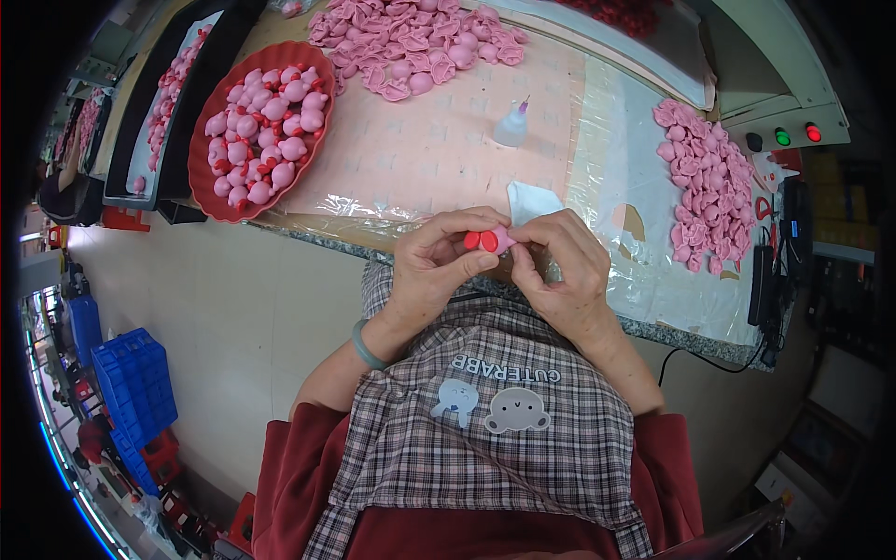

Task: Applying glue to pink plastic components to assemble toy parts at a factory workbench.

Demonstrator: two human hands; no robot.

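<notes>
Close to the table's front edge, a small pink toy figure [491,240] with two red oval feet is held between both hands. My left hand [431,261] closes its thumb and fingers around the feet end. From the other side, the thumb and forefinger of my right hand [566,257] pinch the pink end. Just beyond my fingers lies a folded white cloth [533,200]. Farther back stands a small translucent squeeze bottle [511,125] with a thin purple nozzle.
A red scalloped bowl [207,191] at left contains many pink pieces with red parts. Pink molded pieces [411,51] are heaped at the back, with another pile [707,187] at right. A black tray [173,177] stands beyond the bowl. Blue crates [135,387] are stacked at left.
</notes>
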